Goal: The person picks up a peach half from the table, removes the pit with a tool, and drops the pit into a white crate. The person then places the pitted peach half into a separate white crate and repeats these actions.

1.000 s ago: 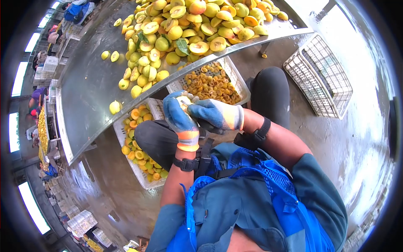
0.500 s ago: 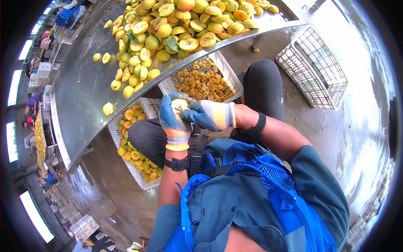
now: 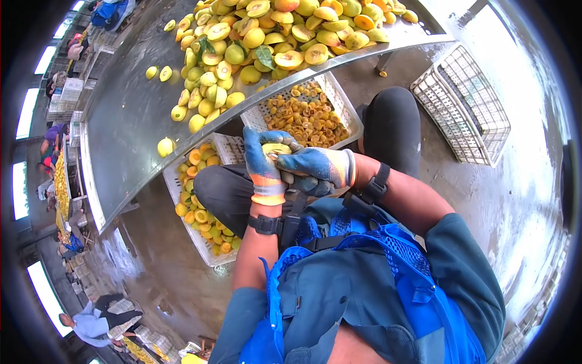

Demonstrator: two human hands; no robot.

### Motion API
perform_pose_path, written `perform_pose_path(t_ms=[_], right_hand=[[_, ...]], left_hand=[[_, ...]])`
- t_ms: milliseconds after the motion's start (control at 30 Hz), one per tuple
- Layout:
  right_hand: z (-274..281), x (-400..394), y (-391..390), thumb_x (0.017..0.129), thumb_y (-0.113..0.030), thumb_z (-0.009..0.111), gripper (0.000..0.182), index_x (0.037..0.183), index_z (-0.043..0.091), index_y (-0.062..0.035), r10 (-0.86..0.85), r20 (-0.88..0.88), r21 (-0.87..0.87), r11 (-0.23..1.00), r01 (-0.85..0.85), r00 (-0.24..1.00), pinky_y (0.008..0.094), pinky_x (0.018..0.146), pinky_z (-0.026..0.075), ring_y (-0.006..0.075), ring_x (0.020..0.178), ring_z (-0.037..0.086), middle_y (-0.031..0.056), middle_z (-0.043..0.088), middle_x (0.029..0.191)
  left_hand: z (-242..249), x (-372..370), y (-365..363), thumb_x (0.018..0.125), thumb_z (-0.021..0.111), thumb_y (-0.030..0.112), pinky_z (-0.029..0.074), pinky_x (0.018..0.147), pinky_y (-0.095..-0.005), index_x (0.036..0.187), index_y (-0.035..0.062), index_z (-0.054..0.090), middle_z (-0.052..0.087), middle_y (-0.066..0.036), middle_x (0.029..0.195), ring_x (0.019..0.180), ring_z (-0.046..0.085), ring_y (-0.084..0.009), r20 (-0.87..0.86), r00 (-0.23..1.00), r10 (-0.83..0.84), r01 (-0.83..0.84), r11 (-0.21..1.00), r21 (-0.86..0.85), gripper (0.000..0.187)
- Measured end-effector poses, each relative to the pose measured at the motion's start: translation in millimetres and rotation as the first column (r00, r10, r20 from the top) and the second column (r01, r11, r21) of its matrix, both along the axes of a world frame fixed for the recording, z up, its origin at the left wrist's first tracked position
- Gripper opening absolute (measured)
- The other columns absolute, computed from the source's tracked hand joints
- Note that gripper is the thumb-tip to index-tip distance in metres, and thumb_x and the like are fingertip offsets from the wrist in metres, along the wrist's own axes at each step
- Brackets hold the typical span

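A cut yellow-green stone fruit point(image 3: 276, 148) sits in my left hand point(image 3: 259, 165), whose gloved fingers curl around it. My right hand point(image 3: 315, 166), in a matching blue-coated glove, is closed with its thumb and fingertips against the fruit's near side. Something small and thin shows at those fingertips, too small to name. Just beyond the hands stands a white crate point(image 3: 354, 130) of small orange-brown scooped pieces. Below my left knee another white crate point(image 3: 209, 258) holds halved yellow and orange fruit.
A metal table point(image 3: 124, 127) with a raised edge bears a heap of whole and halved fruit point(image 3: 267, 36). An upright white crate point(image 3: 461, 103) stands on the wet floor to the right. Farther left, a person point(image 3: 91, 324) bends near crates, with other people beyond.
The view has shifted, so the scene lies a little farther right. The fruit has tilted in my left hand, its pale cut face showing less. A bending person has appeared at lower left.
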State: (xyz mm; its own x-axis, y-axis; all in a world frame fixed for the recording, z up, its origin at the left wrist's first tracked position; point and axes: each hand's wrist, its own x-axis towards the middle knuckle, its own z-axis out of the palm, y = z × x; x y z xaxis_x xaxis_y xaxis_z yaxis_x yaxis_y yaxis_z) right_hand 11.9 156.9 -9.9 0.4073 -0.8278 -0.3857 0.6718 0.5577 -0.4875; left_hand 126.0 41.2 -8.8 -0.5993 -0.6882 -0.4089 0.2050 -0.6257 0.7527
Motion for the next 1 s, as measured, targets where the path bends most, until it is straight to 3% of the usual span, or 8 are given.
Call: perform_pose_path(t_ms=[400,467,533,700,767,833,933,1000], right_hand=[[-13.6,-0.2,10.0,0.108,-0.049,0.052,0.049,0.117,0.068,-0.0038,-0.027,0.576,-0.099,0.990,0.102,0.817,0.0191,0.037,0.033,0.0048,0.043,0.043,-0.0028,0.054,0.063],[-7.6,-9.3,7.3,0.107,-0.048,0.054,0.046,0.113,0.069,-0.0044,-0.079,-0.014,-0.036,0.996,0.079,0.997,0.0219,0.039,0.035,0.0055,0.044,0.046,-0.0016,0.057,0.065],[-18.9,-0.4,-5.9,0.107,-0.041,0.054,0.041,0.111,0.070,-0.0041,-0.119,-0.764,-0.073,0.992,0.098,0.634,0.0276,0.045,0.041,0.0091,0.050,0.053,-0.0015,0.061,0.070],[-14.9,31.9,-26.0,0.096,-0.036,0.073,0.044,0.114,0.066,0.0036,-0.557,-0.662,-0.423,0.830,0.364,0.502,0.0381,0.074,0.055,0.0170,0.085,0.066,0.0114,0.072,0.090],[3.0,27.1,-36.2,0.090,-0.039,0.079,0.052,0.114,0.064,0.0049,-0.571,-0.739,-0.461,0.816,0.350,0.357,0.0422,0.073,0.055,0.0262,0.082,0.071,0.0190,0.072,0.089],[5.0,16.9,-43.9,0.083,-0.042,0.084,0.062,0.114,0.061,0.0055,-0.536,-0.815,-0.443,0.822,0.358,0.221,0.0463,0.070,0.055,0.0387,0.079,0.072,0.0264,0.071,0.087],[-23.8,6.8,-43.8,0.083,-0.043,0.084,0.062,0.116,0.059,0.0031,-0.556,-0.829,-0.470,0.750,0.465,0.059,0.0445,0.067,0.056,0.0358,0.077,0.073,0.0236,0.071,0.085],[-46.7,-2.6,-40.3,0.085,-0.043,0.083,0.060,0.116,0.058,0.0020,-0.664,-0.740,-0.533,0.677,0.507,0.108,0.0455,0.066,0.057,0.0379,0.074,0.073,0.0247,0.071,0.082]], left_hand=[[11.8,42.7,-59.4,0.108,0.054,0.041,0.060,0.092,-0.0406,0.107,0.0014,0.067,0.073,-0.016,0.101,0.096,0.072,-0.0273,-0.154,0.975,0.162,-0.150,0.985,0.089,0.041],[24.7,82.8,-92.8,0.111,0.051,0.029,0.061,0.093,-0.0426,0.115,-0.0023,0.065,0.072,-0.016,0.109,0.102,0.071,-0.0271,-0.175,0.979,0.101,-0.117,0.990,-0.082,0.034],[37.3,111.2,-106.8,0.112,0.048,0.025,0.062,0.093,-0.0408,0.120,-0.0034,0.063,0.071,-0.015,0.115,0.105,0.071,-0.0260,-0.052,0.984,0.171,-0.179,0.926,-0.333,0.033],[47.1,73.1,-79.3,0.108,0.057,0.018,0.061,0.094,-0.0369,0.126,0.0016,0.061,0.070,-0.013,0.119,0.109,0.070,-0.0243,0.085,0.994,-0.073,0.101,0.911,-0.400,0.025],[24.9,39.1,-57.7,0.107,0.058,0.024,0.058,0.093,-0.0351,0.124,0.0013,0.061,0.070,-0.011,0.117,0.107,0.070,-0.0220,0.407,0.913,-0.004,0.362,0.467,-0.807,0.029],[20.1,14.5,-39.7,0.097,0.068,0.008,0.056,0.091,-0.0358,0.118,0.0020,0.065,0.070,-0.012,0.114,0.104,0.070,-0.0232,0.000,0.991,-0.130,0.130,0.989,-0.073,0.022],[14.1,17.5,-49.3,0.084,0.076,-0.002,0.055,0.090,-0.0365,0.117,0.0011,0.064,0.067,-0.015,0.112,0.103,0.068,-0.0327,0.480,0.867,0.131,0.483,0.013,-0.876,0.035],[15.1,37.0,-67.6,0.080,0.079,-0.004,0.057,0.087,-0.0375,0.117,0.0009,0.065,0.067,-0.017,0.116,0.102,0.069,-0.0330,0.436,0.865,0.249,0.458,-0.035,-0.888,0.040]])
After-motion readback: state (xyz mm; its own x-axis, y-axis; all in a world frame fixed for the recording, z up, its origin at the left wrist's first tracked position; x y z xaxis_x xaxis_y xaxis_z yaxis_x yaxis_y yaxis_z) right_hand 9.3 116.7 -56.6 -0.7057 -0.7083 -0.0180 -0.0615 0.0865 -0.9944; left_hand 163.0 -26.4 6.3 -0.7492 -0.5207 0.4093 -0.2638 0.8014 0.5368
